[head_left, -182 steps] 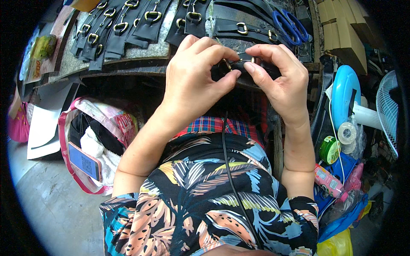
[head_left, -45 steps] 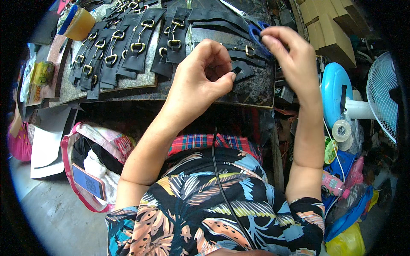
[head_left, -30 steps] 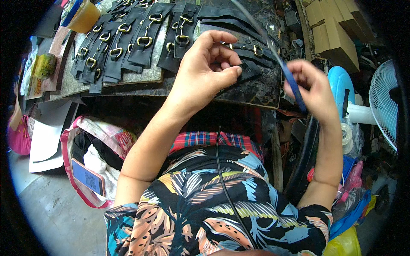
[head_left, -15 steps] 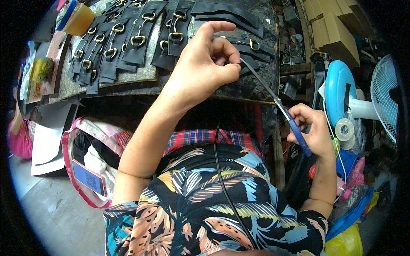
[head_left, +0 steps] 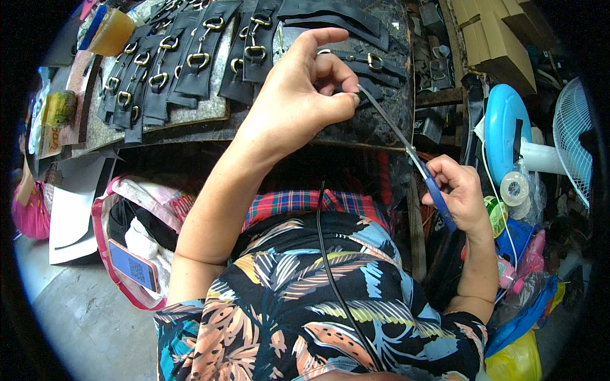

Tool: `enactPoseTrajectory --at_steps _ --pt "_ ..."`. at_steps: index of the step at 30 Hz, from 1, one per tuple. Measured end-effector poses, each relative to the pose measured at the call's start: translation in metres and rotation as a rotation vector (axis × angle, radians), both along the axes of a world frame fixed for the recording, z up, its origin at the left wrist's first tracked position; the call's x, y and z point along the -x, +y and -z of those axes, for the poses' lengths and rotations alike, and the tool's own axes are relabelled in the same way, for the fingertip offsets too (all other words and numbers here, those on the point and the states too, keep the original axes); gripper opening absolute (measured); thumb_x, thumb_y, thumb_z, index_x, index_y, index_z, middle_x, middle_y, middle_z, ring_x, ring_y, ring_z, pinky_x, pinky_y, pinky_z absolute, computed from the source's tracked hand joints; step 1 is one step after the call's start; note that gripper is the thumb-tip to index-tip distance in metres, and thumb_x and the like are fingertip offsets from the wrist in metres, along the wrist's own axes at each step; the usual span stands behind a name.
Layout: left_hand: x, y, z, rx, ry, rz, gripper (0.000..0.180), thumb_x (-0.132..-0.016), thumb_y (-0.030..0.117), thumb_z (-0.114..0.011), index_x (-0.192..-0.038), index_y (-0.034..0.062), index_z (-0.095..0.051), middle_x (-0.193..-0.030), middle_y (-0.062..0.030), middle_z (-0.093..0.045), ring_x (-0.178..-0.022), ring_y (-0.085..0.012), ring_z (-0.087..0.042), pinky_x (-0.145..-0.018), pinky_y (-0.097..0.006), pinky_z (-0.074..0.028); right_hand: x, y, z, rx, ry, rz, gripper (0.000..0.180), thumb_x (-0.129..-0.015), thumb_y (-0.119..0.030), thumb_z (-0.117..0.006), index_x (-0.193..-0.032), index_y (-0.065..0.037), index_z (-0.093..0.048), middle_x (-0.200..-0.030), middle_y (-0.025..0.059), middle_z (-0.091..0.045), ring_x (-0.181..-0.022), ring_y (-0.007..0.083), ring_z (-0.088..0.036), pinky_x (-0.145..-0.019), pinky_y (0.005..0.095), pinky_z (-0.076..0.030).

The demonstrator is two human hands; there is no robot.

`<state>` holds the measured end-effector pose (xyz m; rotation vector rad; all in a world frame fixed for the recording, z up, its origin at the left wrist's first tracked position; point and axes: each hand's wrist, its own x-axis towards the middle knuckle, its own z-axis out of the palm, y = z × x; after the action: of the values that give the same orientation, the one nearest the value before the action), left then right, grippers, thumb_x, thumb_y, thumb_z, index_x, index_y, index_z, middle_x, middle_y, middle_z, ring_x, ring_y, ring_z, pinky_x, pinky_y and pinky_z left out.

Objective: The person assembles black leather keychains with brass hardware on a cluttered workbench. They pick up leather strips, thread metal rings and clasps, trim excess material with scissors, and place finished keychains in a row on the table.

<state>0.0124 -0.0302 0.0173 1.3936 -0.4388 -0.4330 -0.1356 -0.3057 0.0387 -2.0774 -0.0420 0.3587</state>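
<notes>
My right hand (head_left: 462, 195) grips a pair of scissors (head_left: 437, 195) by the dark blue handles, with the long thin blades pointing up and to the left. At the blade tips, my left hand (head_left: 302, 92) pinches thumb against bent fingers while its index finger stretches out above. Whatever lies in that pinch is too small to make out. Behind my left hand, a black strap with a metal fitting (head_left: 373, 61) rests on the dark bench. To its left lie several black straps with gold-coloured horsebit buckles (head_left: 197, 61).
A tub of amber stuff (head_left: 111, 32) stands at the far left. On the right are cardboard boxes (head_left: 495, 47), a blue and white fan (head_left: 505, 124) and plastic bags (head_left: 518, 355). A pink-edged bag with a phone (head_left: 132, 265) sits at the left by my lap.
The scissors and right hand have shifted slightly left and down. My left hand keeps nearly the same pinch by the blade tips. The view has tilted a little.
</notes>
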Motion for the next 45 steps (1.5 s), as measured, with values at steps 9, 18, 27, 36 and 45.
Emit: enactPoseTrajectory --at_steps 9,18,27,36,45 --pt "0.003 0.001 0.003 -0.04 -0.073 -0.025 0.069 -0.082 -0.002 -0.074 -0.145 0.0018 -0.048 -0.094 -0.0002 -0.065 -0.079 -0.0034 -0.053 -0.072 -0.017 -0.043 -0.023 0.0 -0.007 -0.017 -0.034 0.316 0.015 -0.092 -0.012 -0.076 -0.097 -0.003 -0.066 -0.068 -0.0007 -0.064 -0.058 0.0037 -0.058 -0.052 0.0213 -0.043" --pt "0.017 -0.001 0.006 -0.108 -0.365 -0.164 0.041 -0.096 -0.002 -0.068 -0.136 0.0052 -0.061 -0.117 -0.0089 -0.07 -0.095 -0.012 -0.064 -0.084 -0.027 -0.055 -0.183 -0.004 0.005 0.723 -0.507 0.202 0.032 -0.088 -0.036 -0.081 -0.101 -0.008 -0.073 -0.067 0.0015 -0.062 -0.061 0.0099 -0.058 -0.058 0.0277 -0.045" --pt "0.027 0.009 0.0 -0.703 -0.991 -0.359 0.031 -0.08 0.015 -0.081 -0.108 0.0081 -0.071 -0.096 -0.0102 -0.064 -0.093 -0.0301 -0.062 -0.079 -0.04 -0.054 -0.138 0.04 -0.013 0.556 -0.833 -0.02 0.016 -0.089 -0.016 -0.076 -0.099 -0.004 -0.075 -0.093 0.0077 -0.069 -0.076 0.0214 -0.066 -0.072 0.0322 -0.053" --pt "0.028 0.004 0.009 -0.775 -0.957 -0.324 0.042 -0.078 0.018 -0.083 -0.117 0.0077 -0.071 -0.097 -0.0098 -0.063 -0.094 -0.031 -0.062 -0.08 -0.04 -0.053 -0.104 0.063 -0.001 0.603 -0.842 -0.14 0.022 -0.077 -0.016 -0.083 -0.097 -0.014 -0.075 -0.093 0.0016 -0.065 -0.091 0.0208 -0.065 -0.075 0.0341 -0.055" --pt "0.028 0.01 0.005 -0.547 -0.66 -0.247 0.029 -0.084 0.008 -0.08 -0.109 0.0033 -0.068 -0.092 -0.0069 -0.062 -0.085 -0.0212 -0.066 -0.075 -0.031 -0.051 -0.094 0.064 0.006 -0.602 -0.209 0.146 0.014 -0.09 -0.006 -0.077 -0.102 -0.001 -0.074 -0.092 0.002 -0.072 -0.08 0.0079 -0.065 -0.073 0.0229 -0.053"
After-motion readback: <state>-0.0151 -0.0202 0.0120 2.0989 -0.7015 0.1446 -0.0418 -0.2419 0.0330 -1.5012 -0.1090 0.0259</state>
